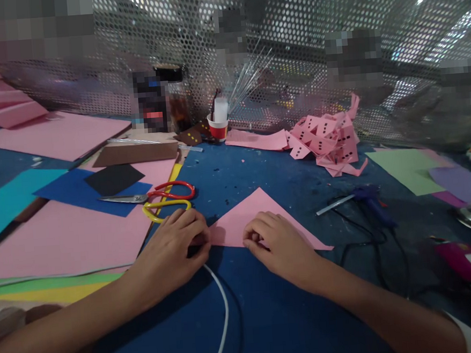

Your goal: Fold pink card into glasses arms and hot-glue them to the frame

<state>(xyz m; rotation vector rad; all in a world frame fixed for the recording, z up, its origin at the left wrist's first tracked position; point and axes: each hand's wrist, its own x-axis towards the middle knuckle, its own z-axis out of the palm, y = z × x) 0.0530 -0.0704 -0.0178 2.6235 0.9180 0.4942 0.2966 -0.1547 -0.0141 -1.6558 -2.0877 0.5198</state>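
A pink paper triangle lies on the blue table, its point facing away from me and its long edge near me. My left hand is closed at the paper's left corner, thumb and fingers pinched on it. Curled over the near edge, right of the middle, is my right hand, its fingers and thumb closed on the paper. The right corner of the triangle sticks out past my right hand. Scissors with red and yellow handles rest just beyond my left hand.
Coloured sheets cover the left side. At the back stand a red and white cup, a jar and a pile of pink strips. A glue gun lies right. A white cable crosses the front.
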